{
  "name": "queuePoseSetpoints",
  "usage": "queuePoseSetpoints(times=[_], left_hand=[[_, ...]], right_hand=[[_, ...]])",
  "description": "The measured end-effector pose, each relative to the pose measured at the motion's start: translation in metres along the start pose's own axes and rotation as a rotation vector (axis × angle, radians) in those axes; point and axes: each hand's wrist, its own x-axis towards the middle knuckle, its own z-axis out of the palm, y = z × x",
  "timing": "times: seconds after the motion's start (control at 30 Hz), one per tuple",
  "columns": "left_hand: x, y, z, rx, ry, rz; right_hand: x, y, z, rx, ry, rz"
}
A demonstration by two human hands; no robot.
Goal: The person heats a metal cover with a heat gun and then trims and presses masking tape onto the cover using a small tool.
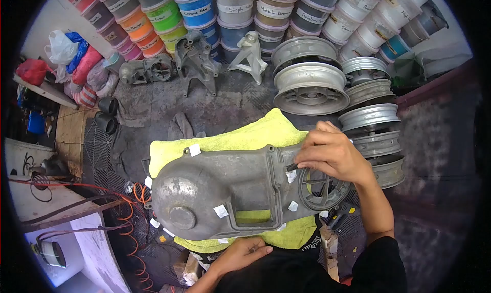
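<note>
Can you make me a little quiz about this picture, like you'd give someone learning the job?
1. Which hand pinches the small dark piece near the spoked end of the metal casing?
2. True or false: the casing lies on a red towel.
3. Where in the picture are the stacked wheel rims?
A) At the far left edge
B) Beyond the casing, toward the right
C) Under the casing

Key:
1. The right hand.
2. False; it lies on a yellow-green towel.
3. B.
</note>
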Motion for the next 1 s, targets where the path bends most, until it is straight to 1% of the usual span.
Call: queuePoseSetpoints(times=[0.03,0.13,0.23,0.33,0.47,0.57,0.67,0.77,0.8,0.9,0.93,1.0], left_hand=[[-0.001,-0.001,0.001,0.001,0.003,0.009],[0.000,0.004,0.000,-0.018,-0.007,-0.030],[0.000,0.002,0.000,0.015,-0.008,-0.003],[0.000,0.001,0.000,-0.002,-0.014,-0.018],[0.000,0.005,-0.001,-0.004,-0.002,-0.006],[-0.001,0.003,0.001,-0.006,0.011,0.010],[0.000,-0.004,0.002,0.002,-0.012,0.020],[-0.001,-0.003,0.000,-0.010,0.006,0.045],[-0.001,-0.002,0.000,-0.010,0.010,0.046],[-0.001,0.002,0.000,-0.009,0.014,0.035],[0.000,0.003,0.000,-0.007,0.009,0.031],[0.001,0.000,0.000,-0.004,-0.006,0.031]], right_hand=[[-0.004,-0.002,0.001,-0.051,0.021,0.011],[-0.005,-0.013,0.012,0.066,0.028,-0.028],[-0.009,-0.014,0.004,-0.146,0.098,0.023],[-0.007,-0.026,0.009,-0.026,0.229,0.067],[-0.014,-0.029,0.024,-0.106,0.191,0.128],[-0.017,-0.038,0.018,-0.030,0.238,0.224],[-0.013,-0.047,0.026,0.017,0.329,0.253],[-0.013,-0.038,0.031,-0.027,0.253,0.164],[-0.015,-0.038,0.026,-0.081,0.220,0.171],[-0.019,-0.040,0.022,-0.028,0.274,0.251],[-0.018,-0.044,0.027,0.054,0.369,0.316],[-0.015,-0.046,0.037,-0.028,0.378,0.289]])
